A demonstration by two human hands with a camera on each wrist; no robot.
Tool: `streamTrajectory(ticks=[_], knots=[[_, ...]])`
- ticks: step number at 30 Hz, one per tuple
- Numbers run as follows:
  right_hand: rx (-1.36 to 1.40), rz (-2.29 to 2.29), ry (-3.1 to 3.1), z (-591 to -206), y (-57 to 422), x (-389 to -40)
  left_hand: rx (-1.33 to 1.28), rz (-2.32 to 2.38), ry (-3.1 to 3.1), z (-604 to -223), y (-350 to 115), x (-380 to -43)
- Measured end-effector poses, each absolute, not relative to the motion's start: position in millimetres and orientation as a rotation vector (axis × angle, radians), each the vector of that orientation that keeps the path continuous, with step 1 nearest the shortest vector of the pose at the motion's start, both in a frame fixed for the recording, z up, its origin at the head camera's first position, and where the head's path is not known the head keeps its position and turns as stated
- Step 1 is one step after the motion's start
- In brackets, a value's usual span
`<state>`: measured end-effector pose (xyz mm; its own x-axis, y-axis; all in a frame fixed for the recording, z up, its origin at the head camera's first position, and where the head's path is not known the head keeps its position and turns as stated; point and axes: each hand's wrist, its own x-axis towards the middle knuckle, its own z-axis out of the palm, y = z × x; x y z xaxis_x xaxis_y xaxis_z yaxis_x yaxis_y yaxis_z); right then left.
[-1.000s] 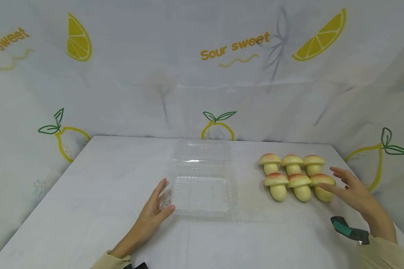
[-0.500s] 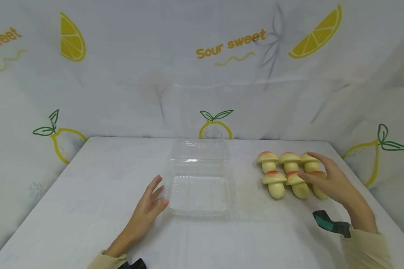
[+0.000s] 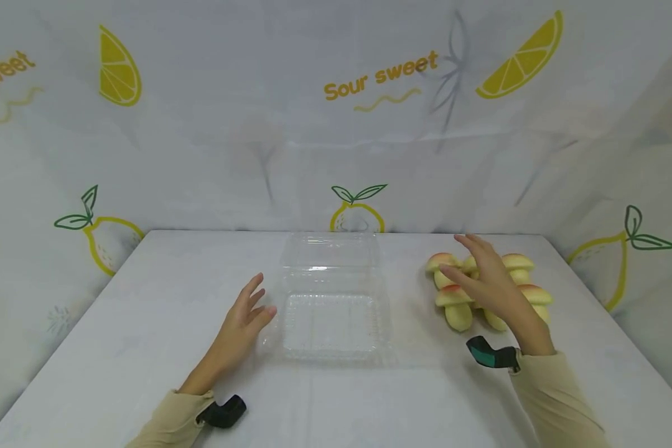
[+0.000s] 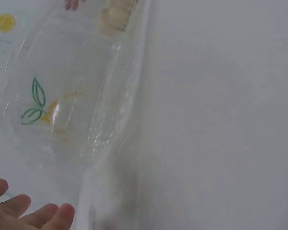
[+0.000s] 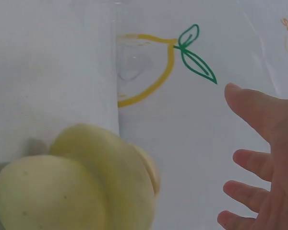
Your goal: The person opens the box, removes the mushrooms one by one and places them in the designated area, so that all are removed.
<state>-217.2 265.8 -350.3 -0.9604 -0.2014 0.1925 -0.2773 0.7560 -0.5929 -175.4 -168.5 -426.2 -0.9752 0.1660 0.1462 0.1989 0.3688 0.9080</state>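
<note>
Toy mushrooms with yellow-green stems and reddish caps stand in two rows at the right; the front left mushroom (image 3: 458, 317) shows plainly. Over them, fingers spread and holding nothing, hovers my right hand (image 3: 495, 287), hiding part of the middle ones. The right wrist view has a mushroom (image 5: 48, 191) large at lower left, apart from the fingers. A clear plastic clamshell box (image 3: 331, 323) lies opened in the middle, its lid (image 3: 331, 252) folded back. Just left of its base is my left hand (image 3: 238, 330), fingers loosely extended, gripping nothing. The left wrist view shows those fingertips (image 4: 65, 213) below the box.
A white cloth covers the table (image 3: 145, 336). Behind it hangs a white curtain (image 3: 218, 162) printed with lemons and words. Each sleeve carries a dark wrist mount, the left mount (image 3: 224, 412) close over the table.
My right hand has moved left across the mushrooms, from their right side to above the middle ones. My left hand has drawn back slightly from the box's left edge. Box and mushrooms stay put.
</note>
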Motion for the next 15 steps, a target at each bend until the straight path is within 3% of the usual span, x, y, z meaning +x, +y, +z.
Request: streamTrajectory(ticks=[15], knots=[[0.355, 0.524, -2.924, -373, 219, -265, -0.231, -1.31, -2.781, -411, -195, -244]])
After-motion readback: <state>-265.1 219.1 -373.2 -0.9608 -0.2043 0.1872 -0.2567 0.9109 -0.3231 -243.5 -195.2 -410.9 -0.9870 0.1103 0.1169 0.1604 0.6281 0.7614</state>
